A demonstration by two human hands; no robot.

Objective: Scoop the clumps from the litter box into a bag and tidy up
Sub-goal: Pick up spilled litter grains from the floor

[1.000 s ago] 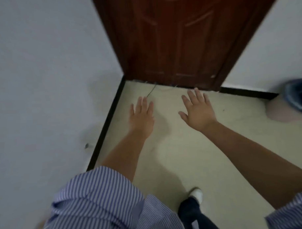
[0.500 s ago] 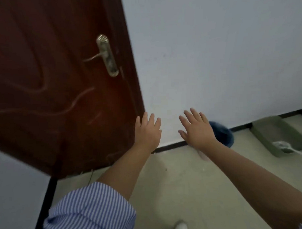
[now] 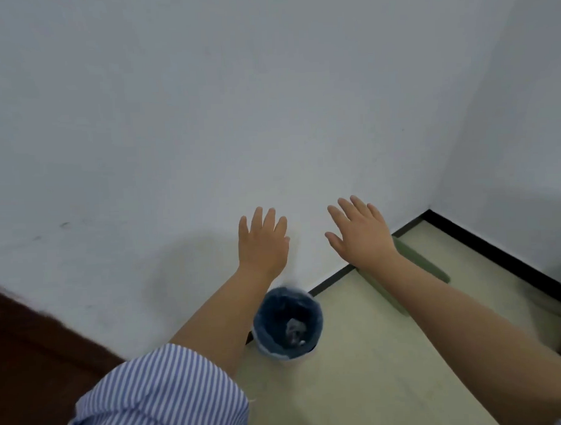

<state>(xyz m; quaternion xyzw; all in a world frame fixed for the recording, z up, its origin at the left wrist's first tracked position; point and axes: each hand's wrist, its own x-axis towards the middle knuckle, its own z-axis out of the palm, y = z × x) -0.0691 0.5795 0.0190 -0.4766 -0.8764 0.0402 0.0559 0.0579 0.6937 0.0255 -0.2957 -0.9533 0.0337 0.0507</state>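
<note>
A small bin lined with a blue bag (image 3: 288, 326) stands on the floor against the wall, with some grey scraps inside. A green litter box (image 3: 417, 261) lies along the wall to its right, mostly hidden behind my right forearm. My left hand (image 3: 262, 241) is held out flat in the air above the bin, fingers straight, holding nothing. My right hand (image 3: 359, 231) is also stretched out flat and empty, in front of the litter box's far end.
White walls meet in a corner at the right, with a black skirting (image 3: 503, 255) along the pale floor (image 3: 367, 368). A dark brown door (image 3: 33, 357) shows at the lower left. My striped sleeve (image 3: 158, 397) fills the bottom.
The view has swung right, from the door to the wall corner. The bin now sits below my left arm and the litter box behind my right arm. Both hands stay flat and empty.
</note>
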